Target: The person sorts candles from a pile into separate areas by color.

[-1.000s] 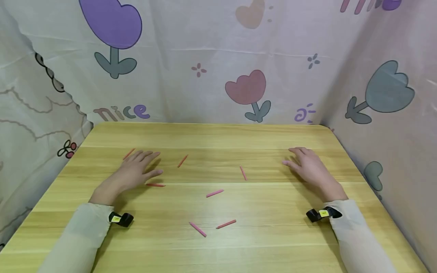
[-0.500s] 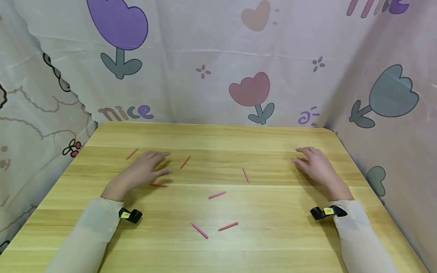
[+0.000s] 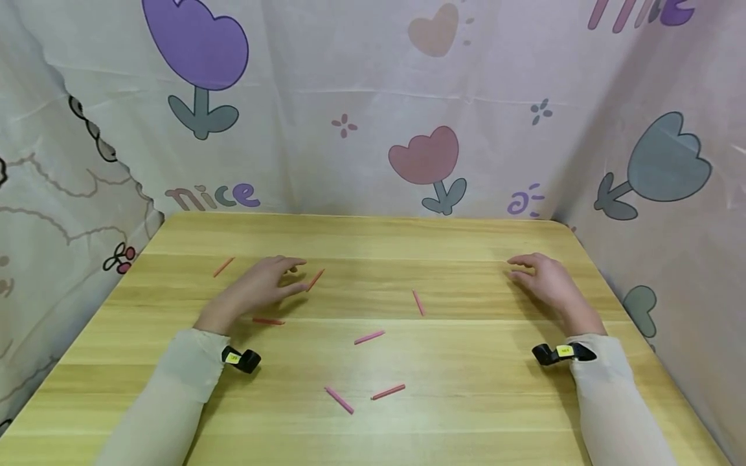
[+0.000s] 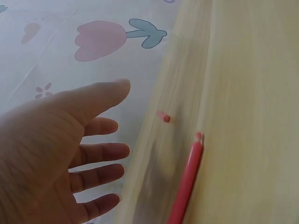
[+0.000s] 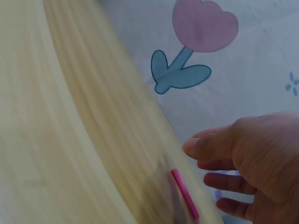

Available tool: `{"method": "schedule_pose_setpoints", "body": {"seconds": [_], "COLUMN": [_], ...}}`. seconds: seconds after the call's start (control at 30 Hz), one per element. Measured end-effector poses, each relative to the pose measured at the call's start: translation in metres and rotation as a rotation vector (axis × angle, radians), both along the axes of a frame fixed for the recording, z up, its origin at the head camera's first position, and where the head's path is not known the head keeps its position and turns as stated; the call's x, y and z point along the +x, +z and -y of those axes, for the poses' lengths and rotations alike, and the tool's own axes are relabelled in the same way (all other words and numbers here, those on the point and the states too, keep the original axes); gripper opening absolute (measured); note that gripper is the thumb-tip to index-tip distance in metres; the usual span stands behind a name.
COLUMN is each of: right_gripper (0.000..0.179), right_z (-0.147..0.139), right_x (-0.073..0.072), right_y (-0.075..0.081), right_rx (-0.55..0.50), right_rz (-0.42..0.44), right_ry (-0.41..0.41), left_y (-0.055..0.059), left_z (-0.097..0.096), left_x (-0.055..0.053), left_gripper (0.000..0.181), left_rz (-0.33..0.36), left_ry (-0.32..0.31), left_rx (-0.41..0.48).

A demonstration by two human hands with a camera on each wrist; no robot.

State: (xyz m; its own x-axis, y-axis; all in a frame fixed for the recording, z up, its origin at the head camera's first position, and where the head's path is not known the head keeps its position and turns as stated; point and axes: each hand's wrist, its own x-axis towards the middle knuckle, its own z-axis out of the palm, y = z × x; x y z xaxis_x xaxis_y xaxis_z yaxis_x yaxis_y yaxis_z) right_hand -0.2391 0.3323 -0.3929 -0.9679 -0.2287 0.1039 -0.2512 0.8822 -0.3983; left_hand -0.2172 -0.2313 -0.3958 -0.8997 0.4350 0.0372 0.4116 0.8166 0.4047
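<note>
My left hand (image 3: 256, 288) hovers over the table's left part with thumb and fingers apart, holding nothing. Its thumb tip overlaps the lower end of an orange-red candle (image 3: 315, 279) in the head view; contact cannot be told. Just below the wrist lies a red candle (image 3: 268, 321), and in the left wrist view a slim red candle (image 4: 187, 182) shows a short wick. Over on the right, my right hand (image 3: 550, 285) is raised with loosely bent fingers and nothing in them. In the right wrist view, a pink candle (image 5: 185, 193) lies beyond its thumb.
Other candles lie scattered: an orange-red candle (image 3: 224, 266) far left, a pink candle (image 3: 418, 302) right of centre, a pink candle (image 3: 370, 337) mid-table, and a purple-pink candle (image 3: 339, 400) and red candle (image 3: 388, 392) in front. A printed cloth (image 3: 315, 168) borders the wooden table (image 3: 466, 414).
My left hand has moved right, away from the far-left candle and toward the orange-red one. The right hand has shifted slightly right and its fingers have drawn closer together. The candles stay put.
</note>
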Motion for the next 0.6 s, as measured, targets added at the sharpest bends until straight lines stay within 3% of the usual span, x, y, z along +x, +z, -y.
{"method": "schedule_pose_setpoints", "body": {"seconds": [0.27, 0.6], "right_gripper": [0.030, 0.029], "right_z": [-0.008, -0.021], "right_x": [-0.003, -0.005], "right_y": [-0.006, -0.015], "right_rx": [-0.015, -0.111], "right_rz": [0.024, 0.034], "right_ry": [-0.038, -0.057], "left_y": [-0.004, -0.008], "left_z": [-0.009, -0.018], "left_x": [-0.008, -0.014], "left_gripper": [0.051, 0.039], "left_rz": [0.013, 0.013], "left_ry": [0.008, 0.046], "left_rx": [0.001, 0.017]}}
